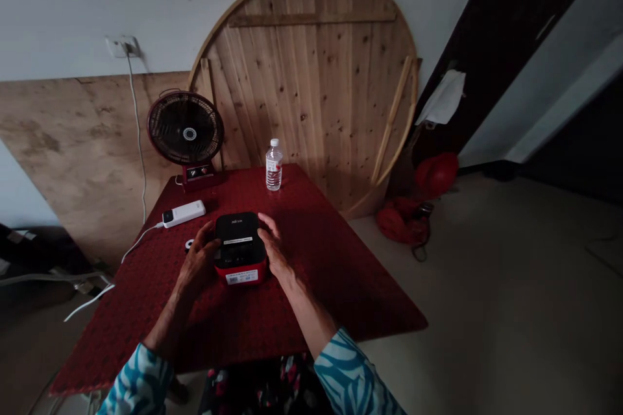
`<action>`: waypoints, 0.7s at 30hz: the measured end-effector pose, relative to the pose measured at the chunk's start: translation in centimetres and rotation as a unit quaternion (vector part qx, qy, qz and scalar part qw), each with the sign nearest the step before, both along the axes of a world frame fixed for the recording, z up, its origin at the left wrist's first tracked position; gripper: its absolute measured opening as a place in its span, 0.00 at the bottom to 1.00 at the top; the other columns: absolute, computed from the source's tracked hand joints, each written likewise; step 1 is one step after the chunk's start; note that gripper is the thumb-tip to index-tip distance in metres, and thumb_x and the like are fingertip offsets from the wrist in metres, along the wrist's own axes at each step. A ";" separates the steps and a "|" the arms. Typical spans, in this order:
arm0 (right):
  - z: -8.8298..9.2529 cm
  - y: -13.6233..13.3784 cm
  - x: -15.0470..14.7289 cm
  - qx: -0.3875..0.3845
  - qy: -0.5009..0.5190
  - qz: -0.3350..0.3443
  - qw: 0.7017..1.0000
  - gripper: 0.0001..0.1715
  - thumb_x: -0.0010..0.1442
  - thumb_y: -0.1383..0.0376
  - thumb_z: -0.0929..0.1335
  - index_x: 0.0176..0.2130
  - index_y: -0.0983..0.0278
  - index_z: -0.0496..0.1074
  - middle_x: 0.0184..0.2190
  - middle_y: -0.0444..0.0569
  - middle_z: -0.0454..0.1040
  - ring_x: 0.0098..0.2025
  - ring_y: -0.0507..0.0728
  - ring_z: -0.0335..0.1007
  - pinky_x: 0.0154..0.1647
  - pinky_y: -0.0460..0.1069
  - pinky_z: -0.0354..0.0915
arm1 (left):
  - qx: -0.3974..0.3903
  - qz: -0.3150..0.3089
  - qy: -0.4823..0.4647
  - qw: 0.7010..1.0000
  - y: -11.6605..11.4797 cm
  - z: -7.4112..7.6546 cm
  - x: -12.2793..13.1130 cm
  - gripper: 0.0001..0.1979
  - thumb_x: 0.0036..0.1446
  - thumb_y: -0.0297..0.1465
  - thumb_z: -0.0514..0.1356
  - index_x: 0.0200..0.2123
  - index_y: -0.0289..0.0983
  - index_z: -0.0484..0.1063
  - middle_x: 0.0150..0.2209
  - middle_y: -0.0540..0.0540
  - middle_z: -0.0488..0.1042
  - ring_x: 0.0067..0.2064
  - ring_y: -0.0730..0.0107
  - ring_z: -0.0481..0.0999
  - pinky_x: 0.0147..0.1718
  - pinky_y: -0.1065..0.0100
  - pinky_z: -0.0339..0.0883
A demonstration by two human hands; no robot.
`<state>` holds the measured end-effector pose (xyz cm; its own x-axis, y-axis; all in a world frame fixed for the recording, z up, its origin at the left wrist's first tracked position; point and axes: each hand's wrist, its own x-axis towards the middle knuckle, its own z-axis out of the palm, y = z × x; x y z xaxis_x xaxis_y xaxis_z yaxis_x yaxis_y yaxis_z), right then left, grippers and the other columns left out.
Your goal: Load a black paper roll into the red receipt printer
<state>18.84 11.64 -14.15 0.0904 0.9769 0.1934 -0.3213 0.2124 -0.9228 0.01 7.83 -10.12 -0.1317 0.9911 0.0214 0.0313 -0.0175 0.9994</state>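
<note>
On the red tabletop stands a small black-and-red label printer (240, 259), with a white strip across its dark top and a printed sticker on its near red side. My left hand (198, 256) grips its left side, thumb along the upper edge. Against the right side lies my right hand (272, 243), its fingers curved around the far corner. Partly hidden behind my left hand is a small white ring-shaped thing (189, 244). A white power bank (183, 214) with a dark end lies beyond my left hand, a white cable plugged into it.
A dark red fan (187, 133) and a clear water bottle (274, 168) stand toward the back of the red table (335, 292). Behind them a round wooden tabletop (311, 78) leans on the wall. Red bags (402, 220) lie on the floor at right. A cable hangs from the wall socket (121, 47).
</note>
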 end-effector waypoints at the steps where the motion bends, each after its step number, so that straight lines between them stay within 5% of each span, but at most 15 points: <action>1: 0.0 -0.1 0.0 0.007 -0.001 -0.006 1.000 0.31 0.54 0.51 0.69 0.55 0.58 0.70 0.53 0.51 0.78 0.54 0.63 0.73 0.56 0.57 0.69 | 0.001 0.000 0.001 1.000 0.0 -0.1 0.0 0.35 0.55 0.40 0.63 0.65 0.39 0.64 0.62 0.36 0.72 0.58 0.53 0.76 0.52 0.59 0.72; 6: -1.3 -0.6 -0.4 0.001 -0.011 -0.013 1.000 0.32 0.59 0.43 0.66 0.54 0.58 0.72 0.55 0.51 0.76 0.57 0.63 0.71 0.57 0.57 0.68 | 0.018 -0.036 -0.045 0.998 -1.1 -0.1 0.1 0.35 0.55 0.45 0.64 0.63 0.37 0.67 0.58 0.37 0.76 0.57 0.51 0.76 0.51 0.60 0.72; 10: -2.6 -0.9 -0.9 -0.027 0.013 -0.010 0.999 0.37 0.58 0.38 0.64 0.52 0.60 0.74 0.52 0.53 0.79 0.54 0.63 0.74 0.54 0.57 0.69 | 0.000 -0.102 -0.136 0.986 -1.6 -0.9 -0.1 0.36 0.52 0.40 0.65 0.63 0.37 0.67 0.47 0.39 0.82 0.43 0.53 0.83 0.40 0.59 0.75; 13: -2.6 -1.1 -1.0 -0.021 0.027 -0.028 0.999 0.35 0.57 0.38 0.64 0.50 0.59 0.75 0.51 0.52 0.79 0.54 0.63 0.74 0.54 0.58 0.70 | -0.018 -0.096 -0.134 0.986 -1.4 -1.4 -0.5 0.36 0.50 0.36 0.64 0.64 0.38 0.66 0.43 0.42 0.83 0.36 0.57 0.83 0.35 0.61 0.76; 21: -1.1 -2.1 -0.5 -0.010 0.032 -0.031 0.999 0.23 0.61 0.46 0.65 0.45 0.57 0.76 0.43 0.48 0.81 0.47 0.60 0.75 0.49 0.54 0.71 | -0.012 -0.064 -0.077 0.995 -1.4 -1.4 -1.4 0.37 0.53 0.37 0.64 0.67 0.43 0.63 0.53 0.41 0.79 0.51 0.50 0.81 0.44 0.58 0.76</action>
<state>18.31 9.57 -15.27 0.1632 0.9725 0.1664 -0.3662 0.2163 -0.9050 -1.34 6.46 -11.53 -0.0045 0.9999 -0.0129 -0.1234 0.0123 0.9923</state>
